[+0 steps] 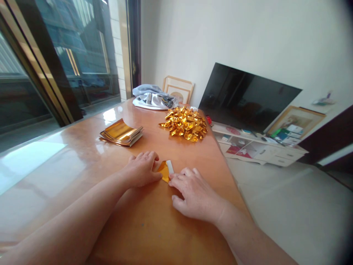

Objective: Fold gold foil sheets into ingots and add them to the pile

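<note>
Left hand [142,168] flat, pressing gold foil [164,171] on table [154,228], right hand [193,193] fingertips on foil edge, not gripping, foil stack [121,132] & folded pile [185,123] behind

Bare glossy orange-brown wooden table [154,228] open near both forearms and far left. Ahead-left: stack of flat gold foil sheets [121,133]. Ahead-right: heap of folded gold foil pieces [185,124]. Clear lane between them, ending at crumpled grey-white cloth [152,97] at far edge.

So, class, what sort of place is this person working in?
Probably a home living room: a television on a low white cabinet, framed pictures leaning against the wall, and a glossy wooden table.
</note>
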The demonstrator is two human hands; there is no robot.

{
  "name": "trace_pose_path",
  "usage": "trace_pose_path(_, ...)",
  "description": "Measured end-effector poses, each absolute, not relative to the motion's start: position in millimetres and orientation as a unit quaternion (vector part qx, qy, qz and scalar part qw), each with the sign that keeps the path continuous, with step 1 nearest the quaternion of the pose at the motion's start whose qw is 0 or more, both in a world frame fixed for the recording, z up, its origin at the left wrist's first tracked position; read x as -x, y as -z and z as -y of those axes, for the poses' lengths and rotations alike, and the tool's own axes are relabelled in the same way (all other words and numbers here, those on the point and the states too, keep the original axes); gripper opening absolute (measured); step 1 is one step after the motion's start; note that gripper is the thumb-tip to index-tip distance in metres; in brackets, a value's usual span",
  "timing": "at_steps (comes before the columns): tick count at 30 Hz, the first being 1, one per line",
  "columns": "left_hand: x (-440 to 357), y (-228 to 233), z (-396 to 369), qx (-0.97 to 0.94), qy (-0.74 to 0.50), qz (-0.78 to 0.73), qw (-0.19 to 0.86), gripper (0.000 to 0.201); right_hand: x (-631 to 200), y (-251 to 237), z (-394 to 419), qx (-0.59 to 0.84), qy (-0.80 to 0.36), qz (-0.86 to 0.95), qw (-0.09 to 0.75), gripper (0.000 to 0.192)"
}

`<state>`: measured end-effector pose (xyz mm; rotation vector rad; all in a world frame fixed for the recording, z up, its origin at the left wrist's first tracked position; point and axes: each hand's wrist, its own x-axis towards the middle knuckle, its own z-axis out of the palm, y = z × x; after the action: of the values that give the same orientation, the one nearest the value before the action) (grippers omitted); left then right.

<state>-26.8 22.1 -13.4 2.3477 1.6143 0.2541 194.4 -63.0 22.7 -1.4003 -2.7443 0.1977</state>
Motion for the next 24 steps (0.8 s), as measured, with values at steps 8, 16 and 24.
trace_pose_path(8,31.6,11.6,-24.7,-0.810,-0.084,-0.551,0.181,0.050,-194.9,-23.4,62.7,0.456,-0.066,0.888,0.019,0.019)
trace_pose_path(16,34.8,0.8,-24.7,-0.800,-0.104,-0.544,0.231,0.045,-196.6,-19.8,62.5,0.445,-0.067,0.891,0.052,0.022)
trace_pose_path(24,35.2,20.4,-40.1,-0.780,-0.164,-0.548,0.253,0.024,-195.7,-14.1,59.4,0.453,-0.069,0.886,0.068,0.027)
